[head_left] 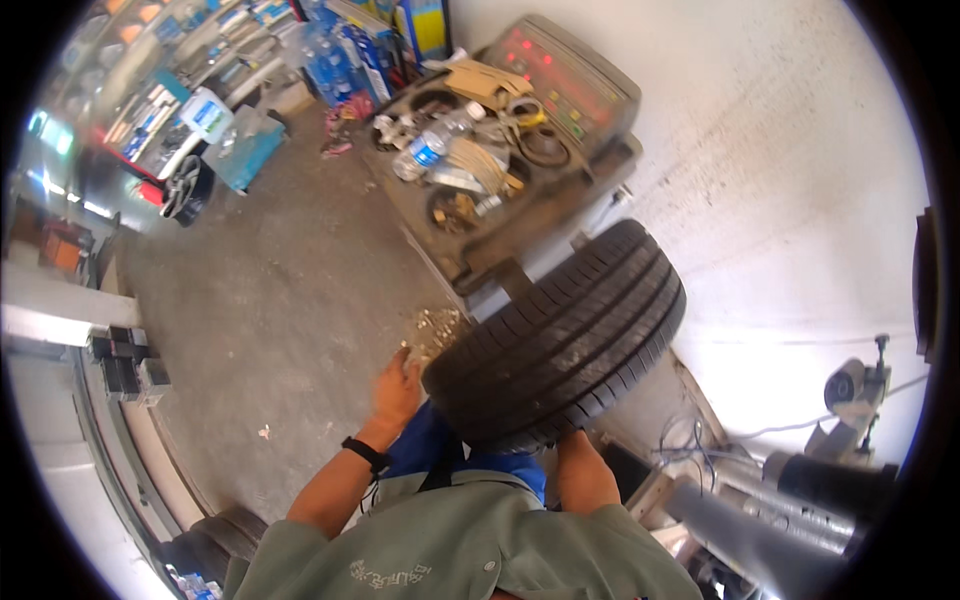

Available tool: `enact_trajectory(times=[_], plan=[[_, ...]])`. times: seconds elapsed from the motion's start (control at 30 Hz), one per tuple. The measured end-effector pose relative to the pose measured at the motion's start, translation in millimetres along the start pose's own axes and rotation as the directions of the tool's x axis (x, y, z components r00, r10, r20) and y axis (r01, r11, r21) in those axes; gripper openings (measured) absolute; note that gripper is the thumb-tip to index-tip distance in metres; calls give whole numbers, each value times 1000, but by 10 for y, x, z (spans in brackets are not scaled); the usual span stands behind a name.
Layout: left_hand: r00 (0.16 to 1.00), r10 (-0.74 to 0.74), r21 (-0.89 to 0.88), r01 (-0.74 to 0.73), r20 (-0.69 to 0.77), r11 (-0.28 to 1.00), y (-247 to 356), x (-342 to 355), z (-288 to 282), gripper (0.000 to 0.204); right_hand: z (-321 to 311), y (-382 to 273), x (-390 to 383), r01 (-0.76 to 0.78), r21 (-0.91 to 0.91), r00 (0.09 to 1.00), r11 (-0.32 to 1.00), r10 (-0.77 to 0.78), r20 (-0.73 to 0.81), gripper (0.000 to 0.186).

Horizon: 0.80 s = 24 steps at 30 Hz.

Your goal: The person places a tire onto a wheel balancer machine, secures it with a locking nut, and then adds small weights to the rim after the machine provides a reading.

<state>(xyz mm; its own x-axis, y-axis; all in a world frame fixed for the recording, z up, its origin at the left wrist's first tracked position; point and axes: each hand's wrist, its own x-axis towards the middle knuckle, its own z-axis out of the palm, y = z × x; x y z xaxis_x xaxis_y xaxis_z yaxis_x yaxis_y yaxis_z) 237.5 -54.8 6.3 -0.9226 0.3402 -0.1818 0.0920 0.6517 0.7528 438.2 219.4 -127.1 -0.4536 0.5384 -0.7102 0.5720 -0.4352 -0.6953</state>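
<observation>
A black car tire [565, 340] with a grooved, dusty tread stands tilted in front of my body, beside the wheel balancer [425, 225]. My left hand [397, 392] is at the tire's left side, with its fingers stretched out and nothing seen in them; whether it touches the sidewall I cannot tell. My right hand [572, 445] reaches up under the tire's near right edge, where the tire hides its fingers. A dark band circles my left wrist.
The balancer's top tray carries a plastic bottle [440, 143], tape rolls and scraps, below a panel with red lights [560, 85]. Small metal bits [435, 330] lie on the floor left of the tire. Machine parts and cables [700, 440] stand at right; shelves line the far left.
</observation>
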Motion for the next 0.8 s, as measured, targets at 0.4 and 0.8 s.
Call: enact_trajectory(times=[0.4, 0.8], plan=[[931, 340, -11, -344, -136, 939, 1133, 109, 461, 35, 140, 206, -73, -67, -6, 997, 998, 67, 34, 66], [960, 234, -251, -267, -153, 930, -50, 47, 541, 32, 81, -135, -50, 2, -59, 1000, 998, -3, -21, 68]])
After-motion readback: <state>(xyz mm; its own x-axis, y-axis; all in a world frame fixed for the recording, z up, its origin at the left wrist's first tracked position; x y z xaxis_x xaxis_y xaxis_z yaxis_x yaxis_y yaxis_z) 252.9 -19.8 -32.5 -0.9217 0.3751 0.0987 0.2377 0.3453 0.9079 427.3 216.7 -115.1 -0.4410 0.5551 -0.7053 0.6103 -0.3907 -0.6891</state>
